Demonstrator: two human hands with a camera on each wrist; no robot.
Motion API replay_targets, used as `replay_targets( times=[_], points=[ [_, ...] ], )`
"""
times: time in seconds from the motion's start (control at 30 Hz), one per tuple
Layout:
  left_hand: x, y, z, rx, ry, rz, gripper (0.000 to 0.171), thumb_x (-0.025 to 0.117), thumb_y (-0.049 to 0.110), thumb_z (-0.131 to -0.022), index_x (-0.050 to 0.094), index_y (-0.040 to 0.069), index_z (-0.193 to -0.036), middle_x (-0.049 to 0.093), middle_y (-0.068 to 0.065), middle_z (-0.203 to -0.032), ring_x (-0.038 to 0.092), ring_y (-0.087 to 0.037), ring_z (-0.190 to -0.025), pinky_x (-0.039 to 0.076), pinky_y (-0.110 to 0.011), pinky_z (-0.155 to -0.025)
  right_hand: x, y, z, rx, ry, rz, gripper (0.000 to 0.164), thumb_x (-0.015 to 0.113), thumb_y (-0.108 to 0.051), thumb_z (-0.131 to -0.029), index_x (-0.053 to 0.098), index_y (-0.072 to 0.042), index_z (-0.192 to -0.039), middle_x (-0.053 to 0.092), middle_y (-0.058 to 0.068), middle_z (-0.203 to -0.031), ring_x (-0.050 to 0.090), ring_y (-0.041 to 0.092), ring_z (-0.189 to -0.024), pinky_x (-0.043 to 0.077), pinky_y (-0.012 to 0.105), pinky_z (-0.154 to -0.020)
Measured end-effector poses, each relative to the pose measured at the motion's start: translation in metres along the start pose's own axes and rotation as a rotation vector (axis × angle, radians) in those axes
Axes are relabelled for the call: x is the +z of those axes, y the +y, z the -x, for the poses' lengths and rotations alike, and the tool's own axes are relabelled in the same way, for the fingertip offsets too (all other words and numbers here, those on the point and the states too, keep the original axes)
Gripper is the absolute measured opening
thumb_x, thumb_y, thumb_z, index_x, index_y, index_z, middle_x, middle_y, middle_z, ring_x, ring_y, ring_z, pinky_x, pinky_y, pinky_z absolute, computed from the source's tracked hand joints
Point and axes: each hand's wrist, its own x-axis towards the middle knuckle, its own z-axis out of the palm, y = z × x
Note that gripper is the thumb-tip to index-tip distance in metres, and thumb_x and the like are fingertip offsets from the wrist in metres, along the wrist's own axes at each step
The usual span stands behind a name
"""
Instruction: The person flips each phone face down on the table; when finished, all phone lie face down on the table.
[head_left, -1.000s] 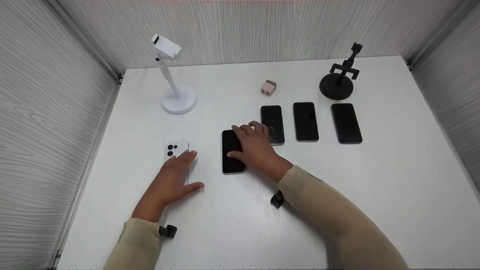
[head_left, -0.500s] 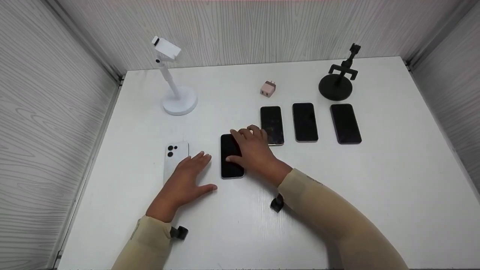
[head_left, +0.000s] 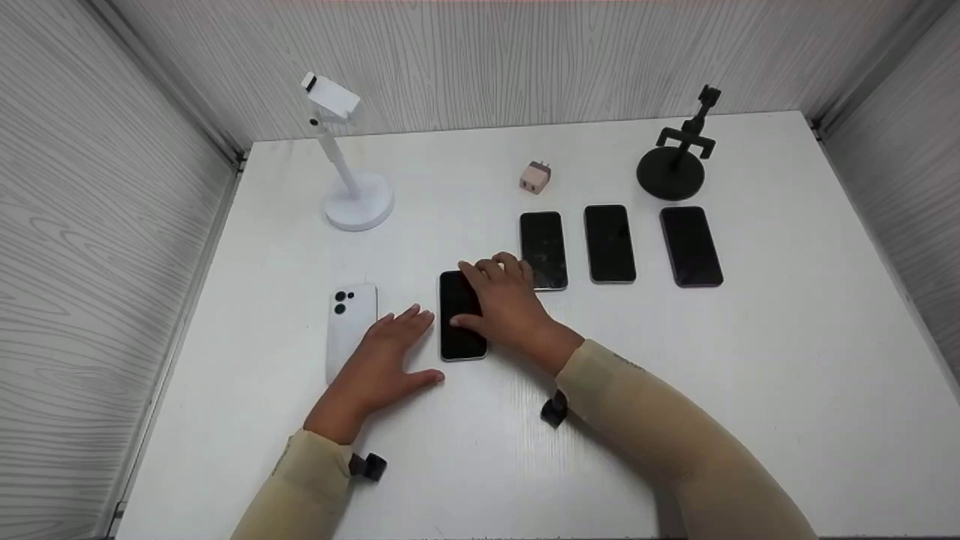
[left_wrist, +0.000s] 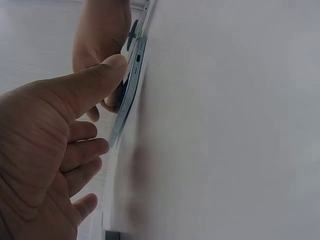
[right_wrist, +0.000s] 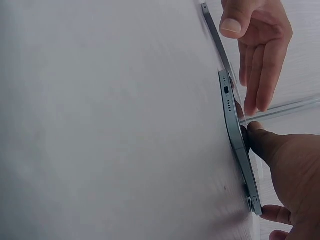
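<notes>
A black-screened smartphone [head_left: 454, 349] lies screen up near the middle of the table. My right hand [head_left: 510, 304] is over its right side, the thumb on the glass and the bent fingers around its upper right edge. In the right wrist view the smartphone [right_wrist: 232, 117] shows its port edge, with a fingertip at one end. To the left, my left hand [head_left: 379, 367] is spread, fingertips and thumb just short of the smartphone's left side. That hand partly covers a white smartphone [head_left: 352, 319] lying back up, its camera lenses showing.
Three more dark smartphones, a near one [head_left: 544, 244], a middle one [head_left: 610, 244] and a far right one [head_left: 691, 246], lie in a row. Behind them are a pink charger plug [head_left: 535, 178] and a black phone stand [head_left: 670, 174]. A white stand [head_left: 360, 202] rises at back left.
My right hand and the smartphone under it have slid slightly towards me. My left hand has moved right, off much of the white smartphone and up beside the dark one.
</notes>
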Motion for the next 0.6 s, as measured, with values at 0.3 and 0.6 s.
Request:
replay_targets(
  times=[0.3, 0.6],
  points=[
    [0.0034, 0.0053, -0.0059, 0.009, -0.01, 0.006, 0.093, 0.09, 0.044, -0.09, 0.048, 0.01, -0.166, 0.043, -0.013, -0.174, 0.037, -0.034, -0.164, 0.024, -0.053, -0.137, 0.0006, 0.0002, -0.0005, 0.005, 0.002, 0.016, 0.092, 0.072, -0.068, -0.097, 0.041, -0.019, -0.169, 0.055, 0.012, -0.158, 0.039, 0.037, -0.152, 0.033, 0.063, -0.123],
    [0.0069, 0.0059, -0.0102, 0.011, -0.009, -0.001, 0.093, 0.091, 0.041, -0.089, 0.049, 0.01, -0.165, 0.045, -0.012, -0.173, 0.036, -0.033, -0.164, 0.024, -0.053, -0.137, 0.0015, 0.0005, 0.0021, -0.01, 0.008, -0.01, 0.092, 0.072, -0.068, -0.097, 0.042, -0.019, -0.169, 0.056, 0.011, -0.156, 0.04, 0.035, -0.151, 0.034, 0.061, -0.123]
  ],
)
